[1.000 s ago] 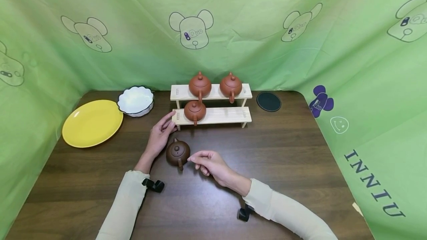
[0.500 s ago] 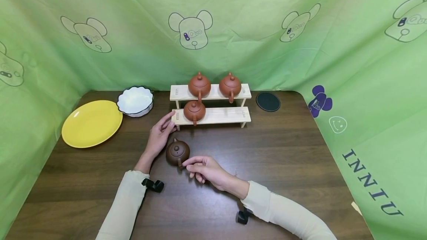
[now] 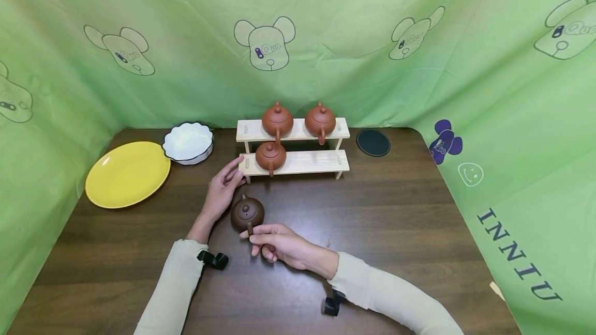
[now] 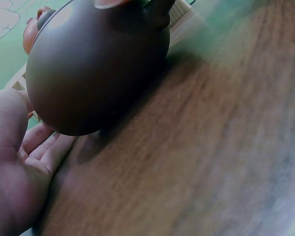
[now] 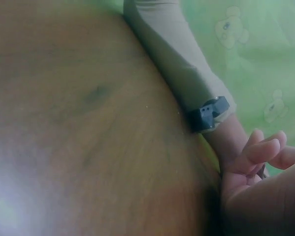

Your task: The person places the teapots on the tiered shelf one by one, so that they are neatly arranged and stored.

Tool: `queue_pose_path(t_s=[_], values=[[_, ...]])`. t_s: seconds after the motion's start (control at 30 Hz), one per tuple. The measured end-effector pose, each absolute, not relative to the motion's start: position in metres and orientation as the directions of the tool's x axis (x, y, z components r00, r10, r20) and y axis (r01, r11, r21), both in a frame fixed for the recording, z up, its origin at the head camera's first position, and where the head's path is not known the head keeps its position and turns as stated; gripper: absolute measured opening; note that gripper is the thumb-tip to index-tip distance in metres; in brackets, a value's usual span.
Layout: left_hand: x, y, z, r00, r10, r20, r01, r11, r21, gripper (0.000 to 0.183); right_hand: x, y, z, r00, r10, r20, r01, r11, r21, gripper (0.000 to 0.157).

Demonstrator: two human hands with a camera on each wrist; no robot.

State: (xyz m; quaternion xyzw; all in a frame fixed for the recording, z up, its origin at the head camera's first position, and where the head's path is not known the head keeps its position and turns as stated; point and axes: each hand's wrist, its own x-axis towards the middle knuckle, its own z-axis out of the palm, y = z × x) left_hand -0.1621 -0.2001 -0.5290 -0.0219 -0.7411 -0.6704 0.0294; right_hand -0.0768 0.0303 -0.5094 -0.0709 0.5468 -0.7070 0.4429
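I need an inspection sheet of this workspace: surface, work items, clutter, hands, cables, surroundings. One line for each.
Surface: dark wooden table.
Work items: dark brown teapot stands on the table in front of the wooden two-step rack; three reddish teapots stand on the rack, two on the upper step, one on the lower.
Clutter: yellow plate, white bowl, black coaster.
Hands: left hand lies open beside the dark teapot, fingertips at the rack's lower step; right hand pinches the teapot's handle.
Cables: nothing seen.
Surroundings: green cloth backdrop with cartoon prints.
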Motion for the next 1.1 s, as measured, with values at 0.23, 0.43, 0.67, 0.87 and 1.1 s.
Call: queue_pose_path(t_s=[0.23,0.43,0.67,0.87,1.1], values=[[-0.1614,-0.1995,-0.5284,-0.997,-0.007,0.076,0.075,0.099,0.992,0.049,-0.0772,0.0257,-0.5103,-0.627,-0.680,-0.381,0.528,-0.011,-0.849,0.035],[-0.1610,-0.1999,-0.5283,-0.997,-0.003,0.080,0.079,0.104,0.991,0.048,-0.0804,0.0255,-0.5068,-0.628,-0.675,-0.388,0.518,0.010,-0.856,0.036],[-0.1612,-0.2014,-0.5299,-0.997,-0.008,0.077,0.076,0.107,0.991,0.048,-0.0826,0.0249,-0.5042,-0.629,-0.668,-0.398,0.516,0.024,-0.856,0.035],[-0.1621,-0.2005,-0.5285,-0.998,-0.010,0.070,0.068,0.105,0.992,0.048,-0.0837,0.0250,-0.5055,-0.632,-0.664,-0.401,0.534,0.003,-0.846,0.035],[-0.1615,-0.2002,-0.5291,-0.997,-0.008,0.071,0.070,0.110,0.992,0.048,-0.0830,0.0276,-0.5056,-0.648,-0.654,-0.391,0.512,0.006,-0.859,0.036]])
